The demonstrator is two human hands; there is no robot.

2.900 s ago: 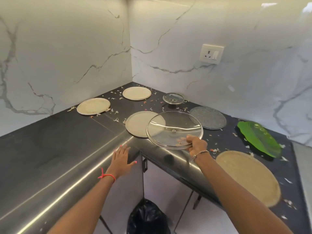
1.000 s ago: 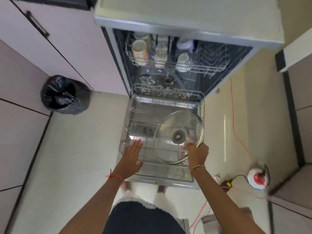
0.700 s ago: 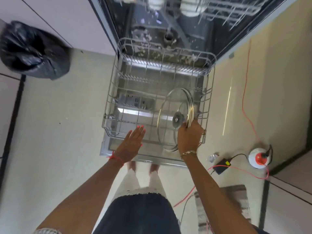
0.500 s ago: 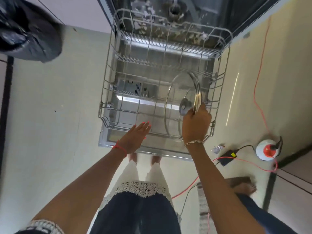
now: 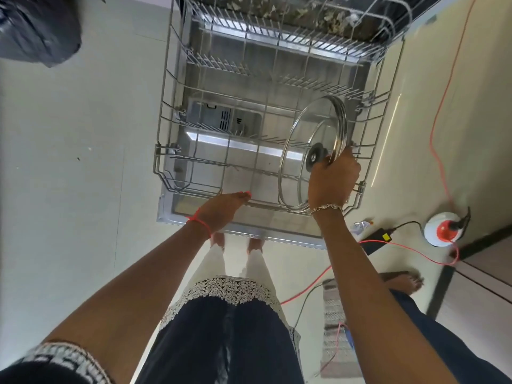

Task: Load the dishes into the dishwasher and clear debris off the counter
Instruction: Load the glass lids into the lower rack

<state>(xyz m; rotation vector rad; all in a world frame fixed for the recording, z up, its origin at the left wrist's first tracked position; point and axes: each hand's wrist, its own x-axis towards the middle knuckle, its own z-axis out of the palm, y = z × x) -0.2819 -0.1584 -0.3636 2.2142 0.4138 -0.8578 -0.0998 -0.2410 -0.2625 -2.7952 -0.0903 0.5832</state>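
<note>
The big wire rack is pulled out, and the glass lid stands on its edge inside it, near the right side. The right hand grips the lid's rim (the left hand is flat, holding nothing). If it is let go before the wires hold it, the lid could tip over and crack.

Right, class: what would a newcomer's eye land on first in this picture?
The glass lid, on edge at the right of the rack, gripped by the right hand. Then the open left hand by its front rail, and the red cable on the floor at right.
</note>
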